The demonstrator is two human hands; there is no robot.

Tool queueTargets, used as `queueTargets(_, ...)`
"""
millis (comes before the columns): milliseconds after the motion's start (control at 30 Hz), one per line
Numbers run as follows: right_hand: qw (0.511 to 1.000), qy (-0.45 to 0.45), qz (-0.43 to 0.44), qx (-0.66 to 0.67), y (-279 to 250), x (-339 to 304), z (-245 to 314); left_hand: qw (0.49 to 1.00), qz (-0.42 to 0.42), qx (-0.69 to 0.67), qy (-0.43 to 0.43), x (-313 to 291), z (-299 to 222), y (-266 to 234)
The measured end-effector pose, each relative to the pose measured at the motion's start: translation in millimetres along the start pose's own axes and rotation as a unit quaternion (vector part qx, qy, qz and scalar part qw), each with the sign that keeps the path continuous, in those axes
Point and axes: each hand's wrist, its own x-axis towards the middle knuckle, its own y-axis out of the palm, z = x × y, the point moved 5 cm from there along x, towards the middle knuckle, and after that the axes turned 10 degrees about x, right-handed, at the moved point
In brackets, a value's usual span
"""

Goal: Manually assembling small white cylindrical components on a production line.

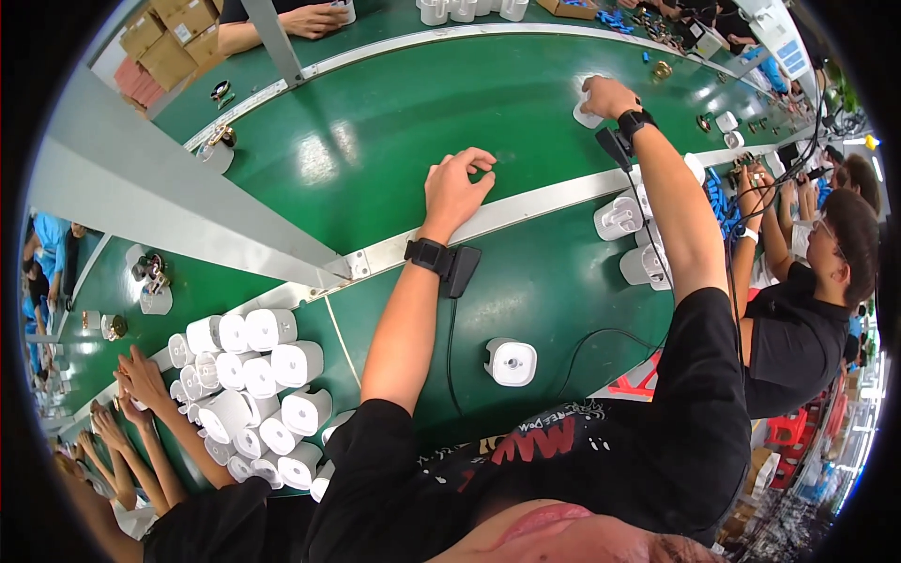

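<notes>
Right-hand fingers (pixel 597 85) are being clasped on white housing (pixel 587 117), upper right; left-hand fingers (pixel 477 155) being held half-open, centre; red shirt lettering (pixel 537 441) being displayed low.

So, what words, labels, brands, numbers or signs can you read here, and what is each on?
Camera wearer's black cloth T-shirt: large red and smaller pale lettering; I won't copy its wording.
White boxy device at upper right: small markings, too small to read.
Brown cardboard box at upper left: pale label, too small to read.
White plastic housing at the right hand: no lettering can be made out.
</notes>
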Motion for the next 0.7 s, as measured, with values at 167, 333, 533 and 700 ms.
queueTargets(167, 0.970, 0.000, -0.106, 0.221, -25.8, -16.0, 46.8, 0.994, -0.016, -0.107, -0.033, 5.6, 2.4, -2.5)
queueTargets(333, 0.878, -0.126, -0.188, 0.421, 8.5, -89.7, 140.8, 0.912, -0.114, -0.382, -0.092, 11.5, 10.7, -3.2)
queueTargets(533, 0.843, -0.220, -0.173, 0.459, 68.0, -144.1, 181.7, 0.944, -0.144, -0.284, -0.081, 9.7, 15.0, -10.4)
queueTargets(700, 0.876, -0.095, -0.054, 0.471, 48.2, -89.1, 124.2, 0.971, -0.134, -0.185, -0.073, 9.6, 8.9, -20.4)
